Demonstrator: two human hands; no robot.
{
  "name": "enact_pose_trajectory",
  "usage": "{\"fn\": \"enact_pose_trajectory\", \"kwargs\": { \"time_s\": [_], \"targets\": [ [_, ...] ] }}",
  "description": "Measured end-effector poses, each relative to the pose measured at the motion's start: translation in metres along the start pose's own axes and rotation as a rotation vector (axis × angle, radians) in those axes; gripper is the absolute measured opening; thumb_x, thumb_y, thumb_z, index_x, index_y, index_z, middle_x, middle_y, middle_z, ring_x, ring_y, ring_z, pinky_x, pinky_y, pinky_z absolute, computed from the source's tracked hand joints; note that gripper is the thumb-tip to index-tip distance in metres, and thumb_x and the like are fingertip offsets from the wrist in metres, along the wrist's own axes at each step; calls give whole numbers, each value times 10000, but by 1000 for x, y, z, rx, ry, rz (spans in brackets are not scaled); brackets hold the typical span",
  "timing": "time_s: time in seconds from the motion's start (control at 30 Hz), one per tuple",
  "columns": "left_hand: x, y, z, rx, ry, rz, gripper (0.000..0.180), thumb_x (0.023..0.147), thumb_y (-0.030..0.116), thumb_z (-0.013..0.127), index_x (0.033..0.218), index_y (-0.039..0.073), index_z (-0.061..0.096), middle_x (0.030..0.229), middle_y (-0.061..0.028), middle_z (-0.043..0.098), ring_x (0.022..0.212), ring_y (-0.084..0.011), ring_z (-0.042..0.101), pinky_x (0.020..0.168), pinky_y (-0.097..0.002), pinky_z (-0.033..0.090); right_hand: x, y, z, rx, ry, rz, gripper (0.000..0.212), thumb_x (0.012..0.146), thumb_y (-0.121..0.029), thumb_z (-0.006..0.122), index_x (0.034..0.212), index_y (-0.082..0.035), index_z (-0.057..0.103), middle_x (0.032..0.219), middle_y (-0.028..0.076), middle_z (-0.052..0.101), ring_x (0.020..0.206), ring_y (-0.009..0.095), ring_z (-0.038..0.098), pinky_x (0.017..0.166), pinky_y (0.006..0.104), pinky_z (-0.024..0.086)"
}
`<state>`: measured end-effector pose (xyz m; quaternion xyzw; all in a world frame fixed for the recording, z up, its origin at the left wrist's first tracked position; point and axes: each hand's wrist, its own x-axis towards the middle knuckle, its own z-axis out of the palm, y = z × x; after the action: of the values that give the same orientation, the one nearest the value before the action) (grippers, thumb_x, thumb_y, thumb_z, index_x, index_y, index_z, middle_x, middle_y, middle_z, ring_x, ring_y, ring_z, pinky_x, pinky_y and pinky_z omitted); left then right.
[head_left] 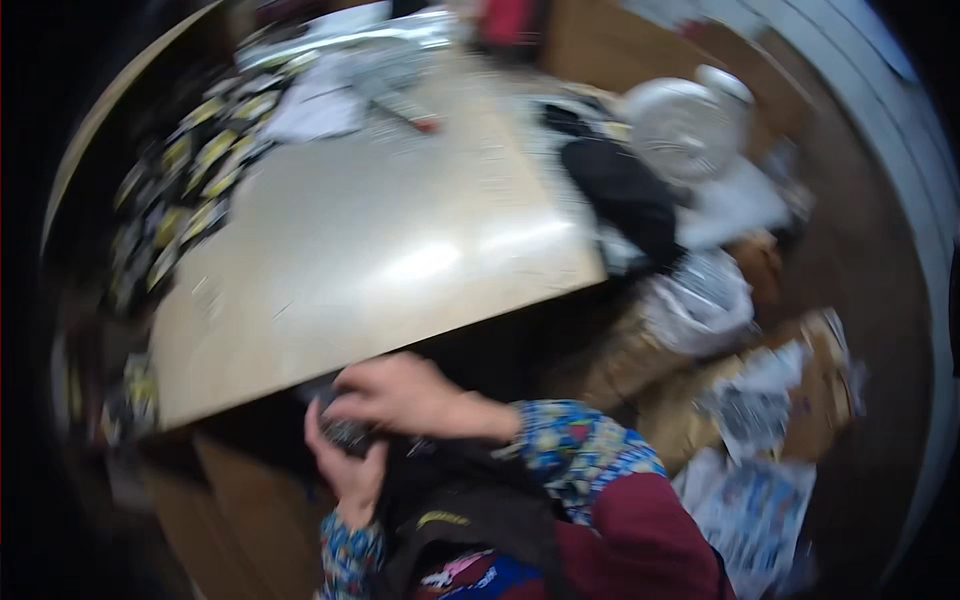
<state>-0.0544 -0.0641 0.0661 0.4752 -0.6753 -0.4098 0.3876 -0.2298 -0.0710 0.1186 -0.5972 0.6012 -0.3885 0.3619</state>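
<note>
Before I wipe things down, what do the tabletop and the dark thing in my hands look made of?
Tabletop: smooth and semi-gloss, perhaps laminate or varnished wood, going by its bright glare. Dark object: greyish-black, but blur leaves material and finish open.

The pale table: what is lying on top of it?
On the pale table, black-and-yellow pieces lie along the left side, and a white sheet and a thin, blurred red-tipped item toward the far edge. Whatever is under the sheet is covered.
</note>
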Motion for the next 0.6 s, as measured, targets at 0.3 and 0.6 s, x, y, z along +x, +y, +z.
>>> {"fn": "enact_pose_trajectory", "kwargs": {
  "time_s": [0.3, 0.6],
  "targets": [
    [18, 2, 5, 70, 142, 77, 842, 695, 151, 785, 1403, 6, 353, 1172, -244, 596, 1043, -379, 636, 862, -388, 536, 7, -24, -13, 326, 283, -104, 117, 890, -56, 659, 976, 20, 681, 914, 91, 669, 745, 115, 615, 677, 222, 483],
    [19, -3, 5, 62, 88, 219, 922, 719, 266, 825, 1413, 31, 266, 1170, -260, 583, 1002, -405, 645, 826, -417, 548, -18, 3, 16, -282, 205, -486, 348, 758, -57, 770, 1099, -51, 701, 1309, 211, 512, 1070, 318, 612, 842, 363, 544]
  ]
}}
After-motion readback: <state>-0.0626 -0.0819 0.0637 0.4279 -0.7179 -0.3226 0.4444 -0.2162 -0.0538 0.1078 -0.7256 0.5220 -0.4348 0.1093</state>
